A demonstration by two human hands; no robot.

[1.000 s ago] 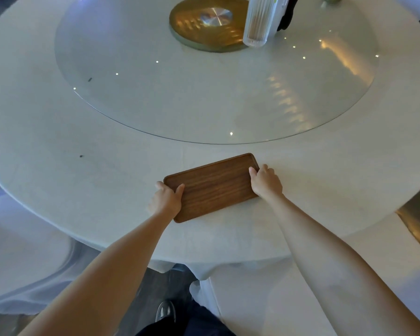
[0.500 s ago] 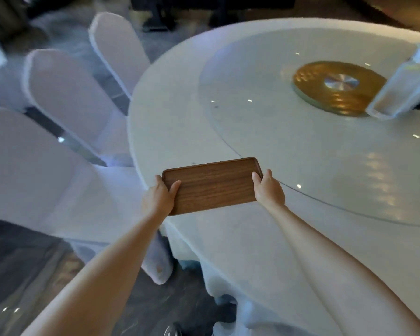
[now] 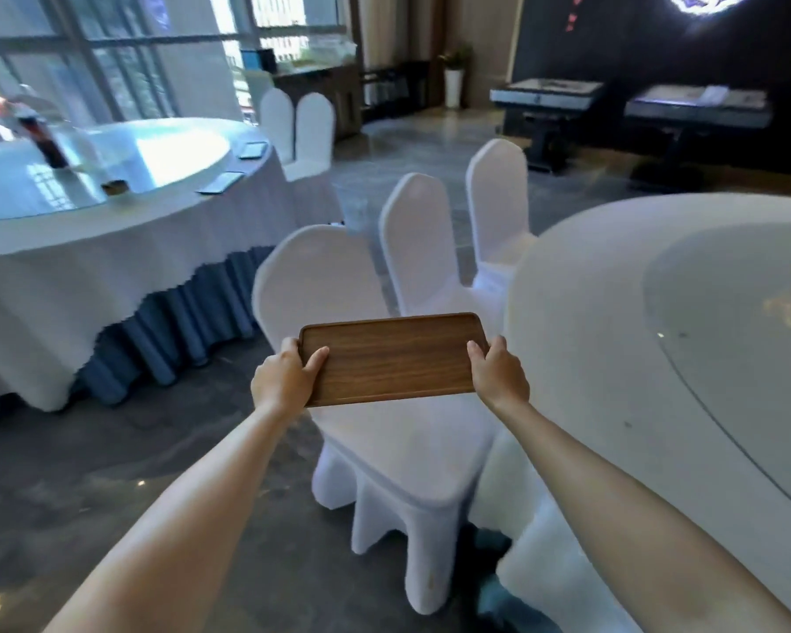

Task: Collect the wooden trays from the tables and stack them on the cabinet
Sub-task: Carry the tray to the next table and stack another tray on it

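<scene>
A brown wooden tray [image 3: 391, 358] is held level in the air above a white-covered chair. My left hand [image 3: 284, 376] grips its left short end and my right hand [image 3: 498, 374] grips its right short end, thumbs on top. On the far round table [image 3: 110, 249] at the left lie two flat trays [image 3: 220, 181], [image 3: 253, 149] near its right edge, too washed out by glare to tell their colour. A dark wooden cabinet [image 3: 316, 100] stands by the windows at the back.
The round white table [image 3: 613, 358] with a glass turntable fills the right. Three white-covered chairs [image 3: 412, 450] stand along its left side, one right under the tray. A dark bottle [image 3: 46, 139] stands on the far table. Grey floor lies between the tables.
The tray has been lifted off the near table and carried left, clear of its edge. The view has swung left and up, showing the room and the far table.
</scene>
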